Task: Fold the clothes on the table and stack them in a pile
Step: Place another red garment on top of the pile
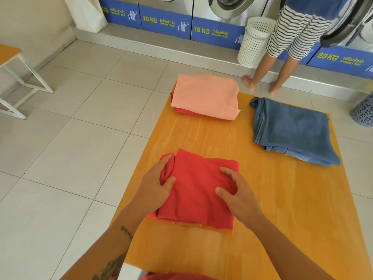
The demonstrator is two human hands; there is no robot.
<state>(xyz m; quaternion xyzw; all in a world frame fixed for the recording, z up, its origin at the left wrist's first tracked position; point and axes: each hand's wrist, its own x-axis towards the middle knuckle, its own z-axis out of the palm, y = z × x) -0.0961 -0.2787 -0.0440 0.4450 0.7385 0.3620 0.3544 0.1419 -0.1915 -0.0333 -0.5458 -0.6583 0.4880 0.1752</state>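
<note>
while both hands, left hand (156, 186) and right hand (237, 194), grip it, the soft red cloth (196, 190) lies squarely folded.

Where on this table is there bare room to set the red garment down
Bare wood lies in the middle, bordered by the pink pile, the folded jeans and the red garment. More lies right of the right hand, below the jeans, and along the table near edge. The far end is crowded.

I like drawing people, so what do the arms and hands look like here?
Both arms are bare, with no sleeves showing, and no rings, watch or gloves on the left hand or right hand. The left forearm has dark tattoos: a large one and a small line of marks.
</note>
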